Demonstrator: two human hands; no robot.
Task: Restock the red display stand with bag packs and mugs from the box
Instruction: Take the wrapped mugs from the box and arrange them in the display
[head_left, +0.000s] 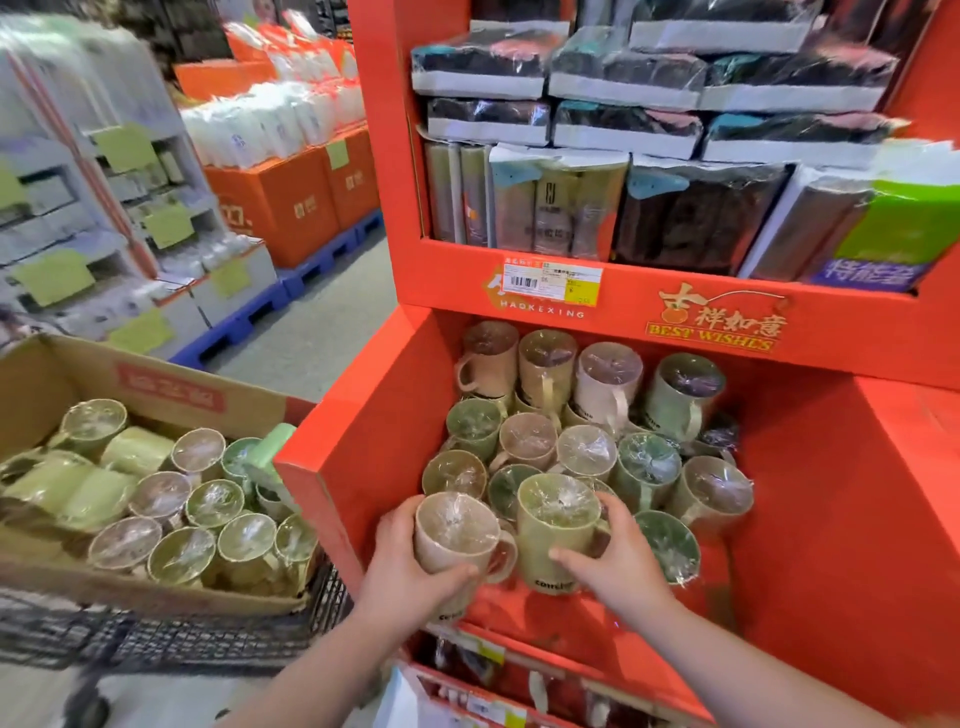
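Left hand (410, 569) grips a beige film-wrapped mug (457, 530), right hand (621, 564) a green film-wrapped mug (558, 525), both at the front of the red cardboard display stand (810, 519), roughly half filled, with loads more mugs waiting in the brown cardboard box (47, 374).

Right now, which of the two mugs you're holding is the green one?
The green mug is in the right hand, with dark lettering near its base; the left hand holds a beige mug.

Box (47, 374) label (171, 396) seems blurred, unreadable.
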